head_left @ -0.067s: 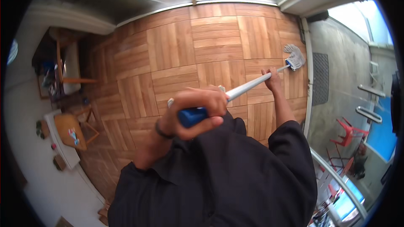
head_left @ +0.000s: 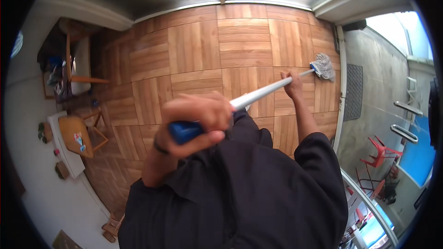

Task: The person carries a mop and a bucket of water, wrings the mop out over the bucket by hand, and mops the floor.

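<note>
A mop (head_left: 260, 93) slants across in front of me, with a white pole and a blue end grip. My left hand (head_left: 203, 117), slightly blurred, is wrapped around the pole near the blue grip, close to my body. Farther down the pole, my right hand (head_left: 294, 84) is closed around it near the thin lower section. Beyond that hand, the grey string mop head (head_left: 324, 68) lies on the wood-patterned floor (head_left: 194, 55) beside the raised threshold at the right.
A white threshold (head_left: 342, 69) edges the floor at right; past it lie a dark mat (head_left: 354, 92) and a red chair (head_left: 380, 152). At left stand a wooden chair (head_left: 76, 133) with small items on its seat and a cluttered chair (head_left: 82, 67). A wall (head_left: 175, 11) bounds the far side.
My left hand has moved left with the blue grip, and the pole lies at a flatter slant. The mop head has turned slightly and sits a little lower in view. The view has shifted slightly.
</note>
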`<state>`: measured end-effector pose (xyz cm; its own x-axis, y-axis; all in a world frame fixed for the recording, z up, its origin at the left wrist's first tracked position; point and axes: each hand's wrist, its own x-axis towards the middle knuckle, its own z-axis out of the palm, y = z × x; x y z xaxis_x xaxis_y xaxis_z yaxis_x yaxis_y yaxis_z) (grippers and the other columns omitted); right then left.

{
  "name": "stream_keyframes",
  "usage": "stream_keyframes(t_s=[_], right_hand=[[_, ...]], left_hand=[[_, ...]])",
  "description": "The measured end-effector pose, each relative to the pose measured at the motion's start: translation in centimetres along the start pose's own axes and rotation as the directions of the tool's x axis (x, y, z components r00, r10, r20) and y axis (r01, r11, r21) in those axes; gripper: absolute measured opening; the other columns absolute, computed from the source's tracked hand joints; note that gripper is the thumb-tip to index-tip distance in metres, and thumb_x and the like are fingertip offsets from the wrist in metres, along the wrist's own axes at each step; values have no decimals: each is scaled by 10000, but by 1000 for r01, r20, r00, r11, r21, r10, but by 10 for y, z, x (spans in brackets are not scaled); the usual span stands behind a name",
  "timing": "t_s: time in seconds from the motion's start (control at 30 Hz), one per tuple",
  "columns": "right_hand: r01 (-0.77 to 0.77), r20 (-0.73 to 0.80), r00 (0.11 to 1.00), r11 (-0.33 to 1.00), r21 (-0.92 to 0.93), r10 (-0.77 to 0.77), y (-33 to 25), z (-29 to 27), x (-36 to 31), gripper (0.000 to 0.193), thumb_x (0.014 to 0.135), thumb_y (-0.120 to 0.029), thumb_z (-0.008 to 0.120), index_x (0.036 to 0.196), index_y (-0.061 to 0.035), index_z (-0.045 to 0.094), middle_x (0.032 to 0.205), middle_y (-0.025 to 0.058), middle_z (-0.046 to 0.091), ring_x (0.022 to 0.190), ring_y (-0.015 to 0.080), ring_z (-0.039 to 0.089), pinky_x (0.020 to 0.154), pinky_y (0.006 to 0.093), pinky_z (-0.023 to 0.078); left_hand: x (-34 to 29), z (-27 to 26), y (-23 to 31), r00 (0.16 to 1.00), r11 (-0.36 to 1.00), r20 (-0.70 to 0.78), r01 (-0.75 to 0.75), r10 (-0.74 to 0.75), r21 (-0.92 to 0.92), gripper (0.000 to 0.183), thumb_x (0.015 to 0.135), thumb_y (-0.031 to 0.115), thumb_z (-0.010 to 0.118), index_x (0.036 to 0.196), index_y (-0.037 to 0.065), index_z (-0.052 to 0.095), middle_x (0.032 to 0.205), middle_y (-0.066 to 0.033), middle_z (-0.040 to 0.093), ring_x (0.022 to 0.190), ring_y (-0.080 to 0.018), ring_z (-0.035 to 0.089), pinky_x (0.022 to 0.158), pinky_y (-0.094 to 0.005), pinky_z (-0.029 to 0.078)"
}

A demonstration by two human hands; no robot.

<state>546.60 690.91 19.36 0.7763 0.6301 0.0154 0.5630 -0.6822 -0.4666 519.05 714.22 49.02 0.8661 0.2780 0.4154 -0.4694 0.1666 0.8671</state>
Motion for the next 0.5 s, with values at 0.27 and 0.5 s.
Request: stream_keyframes(t_s=[0.27,0.5], right_hand=[[168,24,982,932,321,-186,-301,98,-47,308,821,-322,664,691,-66,556,744,151,570,767,345,543,672,463,427],[261,274,825,762,593,-495,-502,144,-141,144,854,-224,613,887,-83,611,906,147,563,964,348,506,844,461,413]], left_hand=[[-125,-114,219,953,905,120,-303,280,298,248,726,34,663,634,117,448,519,-8,546,446,-136,526,614,-272,499],[-281,-81,342,739,581,-59,-474,671,662,339,760,244,757,588,204,467,474,129,541,471,49,538,571,-100,395]])
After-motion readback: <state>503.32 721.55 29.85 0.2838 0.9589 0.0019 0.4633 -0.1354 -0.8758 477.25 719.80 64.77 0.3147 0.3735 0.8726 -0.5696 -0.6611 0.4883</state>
